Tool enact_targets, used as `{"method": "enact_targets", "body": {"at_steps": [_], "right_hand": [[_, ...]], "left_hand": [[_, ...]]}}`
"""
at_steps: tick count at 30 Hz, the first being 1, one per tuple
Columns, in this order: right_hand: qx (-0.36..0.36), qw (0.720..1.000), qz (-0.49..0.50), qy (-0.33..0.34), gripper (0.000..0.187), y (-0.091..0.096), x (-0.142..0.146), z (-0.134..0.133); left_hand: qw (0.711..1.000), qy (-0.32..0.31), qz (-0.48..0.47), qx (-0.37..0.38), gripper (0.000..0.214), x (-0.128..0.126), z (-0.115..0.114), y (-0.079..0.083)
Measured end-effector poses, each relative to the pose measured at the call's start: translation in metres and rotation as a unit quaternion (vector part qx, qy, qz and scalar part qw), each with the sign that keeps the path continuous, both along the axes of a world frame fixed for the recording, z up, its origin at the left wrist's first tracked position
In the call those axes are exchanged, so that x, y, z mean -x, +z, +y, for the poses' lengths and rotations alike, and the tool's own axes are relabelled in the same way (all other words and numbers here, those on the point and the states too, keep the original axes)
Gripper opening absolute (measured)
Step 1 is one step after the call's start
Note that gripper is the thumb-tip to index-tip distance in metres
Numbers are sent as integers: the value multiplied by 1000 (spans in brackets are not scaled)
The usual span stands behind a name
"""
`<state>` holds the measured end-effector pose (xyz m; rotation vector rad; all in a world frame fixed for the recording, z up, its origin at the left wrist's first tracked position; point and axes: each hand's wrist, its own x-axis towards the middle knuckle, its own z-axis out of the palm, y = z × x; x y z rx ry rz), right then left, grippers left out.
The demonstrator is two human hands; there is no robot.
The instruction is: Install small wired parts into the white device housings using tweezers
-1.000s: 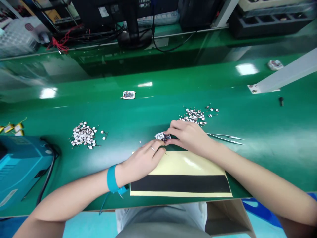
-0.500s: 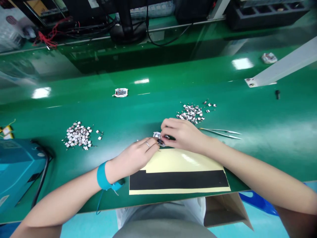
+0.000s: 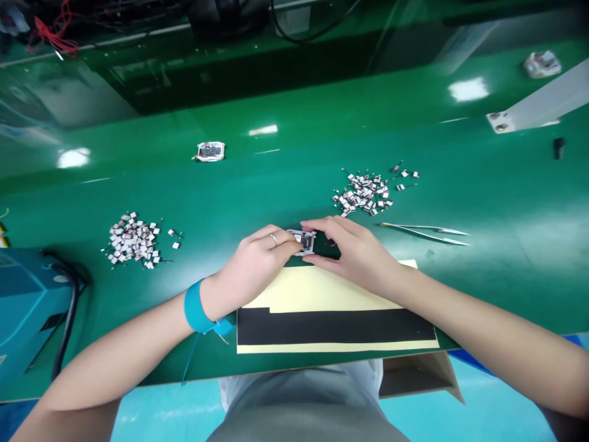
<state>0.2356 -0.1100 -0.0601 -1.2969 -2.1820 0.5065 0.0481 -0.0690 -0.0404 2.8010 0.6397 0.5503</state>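
Observation:
A small white-framed electronic housing with dark circuitry inside lies just beyond the yellow sheet. At its left end my left hand, wearing a ring and a teal wrist strap, grips it with thumb and fingers, hiding that end. My right hand curves round from the other side, thumb at the near edge and forefinger at the far edge, holding the housing between them. Beyond my right hand is a heap of small white-and-dark parts with short leads. Tweezers rest to its right.
Another heap of small parts sits at left, near a blue machine. A yellow sheet with a black strip lies along the front edge. Farther back are a second housing, a wrapped item and a white post.
My right fingers have opened from a pinch over the housing to span its far and near edges. My left thumb now lies over its left part. The view has tilted downward.

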Motion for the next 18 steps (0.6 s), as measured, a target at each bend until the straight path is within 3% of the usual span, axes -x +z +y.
{"method": "enact_targets", "body": {"at_steps": [8,18], "right_hand": [[-26,999,23,16,31,-4,-1,7],[-4,999,26,27,32,-2,-4,13]], "left_hand": [[980,-37,155,-117,26,-5,-3,18],[997,32,55,-37,18,0,4,-1]]}}
